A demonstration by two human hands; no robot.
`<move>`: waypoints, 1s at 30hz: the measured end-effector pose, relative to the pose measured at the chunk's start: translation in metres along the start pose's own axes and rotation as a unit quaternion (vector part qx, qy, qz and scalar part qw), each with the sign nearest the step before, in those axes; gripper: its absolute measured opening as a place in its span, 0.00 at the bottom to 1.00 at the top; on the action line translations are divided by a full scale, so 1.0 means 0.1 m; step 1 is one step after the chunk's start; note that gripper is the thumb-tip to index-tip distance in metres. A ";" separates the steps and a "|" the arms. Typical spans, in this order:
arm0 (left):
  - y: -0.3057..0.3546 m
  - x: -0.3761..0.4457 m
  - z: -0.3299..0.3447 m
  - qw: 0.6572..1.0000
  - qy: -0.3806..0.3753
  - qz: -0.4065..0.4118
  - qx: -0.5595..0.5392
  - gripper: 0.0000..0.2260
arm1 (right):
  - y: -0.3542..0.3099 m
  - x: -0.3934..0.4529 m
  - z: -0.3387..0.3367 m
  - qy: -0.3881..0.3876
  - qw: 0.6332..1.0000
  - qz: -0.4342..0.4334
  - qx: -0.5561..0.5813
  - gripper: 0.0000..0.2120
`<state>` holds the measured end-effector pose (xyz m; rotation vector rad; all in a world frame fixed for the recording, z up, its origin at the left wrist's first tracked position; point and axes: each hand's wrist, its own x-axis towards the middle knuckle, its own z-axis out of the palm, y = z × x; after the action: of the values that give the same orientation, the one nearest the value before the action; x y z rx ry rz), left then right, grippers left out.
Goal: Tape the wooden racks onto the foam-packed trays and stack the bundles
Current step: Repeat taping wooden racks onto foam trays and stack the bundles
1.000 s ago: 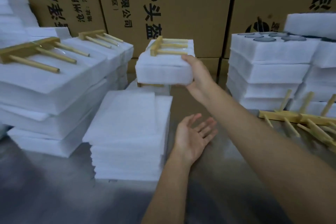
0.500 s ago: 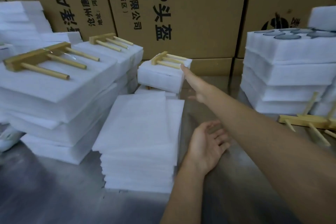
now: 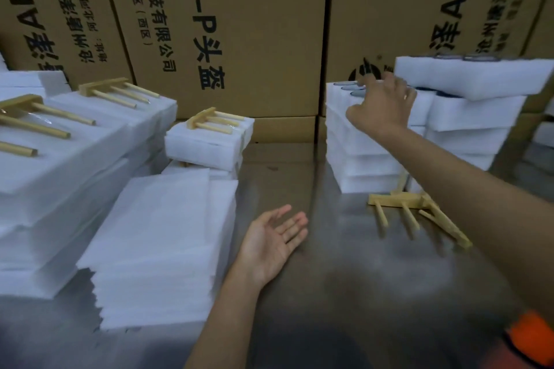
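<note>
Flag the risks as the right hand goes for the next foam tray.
1. The top foam slab on the right stack sits skewed and overhangs; the reaching right hand could knock it off.
2. Loose wooden racks lie under that forearm, so a lowered tray or arm could snag them.
3. The left hand is open and idle, so no second support.

The person's left hand point(image 3: 274, 244) lies low in front of the body, palm turned up, fingers straight and loosely spread, holding nothing, its bare forearm rising from the bottom edge. The right hand point(image 3: 382, 103) is stretched far forward and up on a nearly straight bare arm, back toward the camera, fingers spread and slightly bent. Whether those fingers touch anything cannot be told.
</note>
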<state>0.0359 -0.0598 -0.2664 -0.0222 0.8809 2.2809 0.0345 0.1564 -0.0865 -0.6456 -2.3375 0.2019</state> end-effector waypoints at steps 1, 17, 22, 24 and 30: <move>0.00 0.01 0.01 1.000 0.002 0.000 0.000 0.10 | 0.13 0.07 -0.06 -0.066 0.996 0.024 -0.056 0.24; -0.03 -0.11 0.10 0.997 0.038 0.061 0.020 0.16 | 0.04 -1.33 -0.97 -0.014 0.965 -0.254 0.067 0.19; -0.10 -0.25 0.10 0.988 0.033 0.153 0.018 0.24 | 0.25 -2.42 -0.87 -0.107 0.956 -0.273 0.032 0.24; -0.15 -0.32 0.16 0.984 0.036 0.157 0.075 0.24 | 0.36 -2.69 -0.74 -0.187 0.952 -0.243 0.010 0.25; -0.35 -0.40 0.29 0.900 0.020 0.202 0.387 0.11 | 0.52 -2.73 -0.59 -0.206 0.954 -0.168 0.136 0.26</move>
<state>0.0937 -0.0474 -0.2550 0.5093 1.8996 2.1153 0.2680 0.0624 -0.2185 -0.0648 -2.7026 0.5340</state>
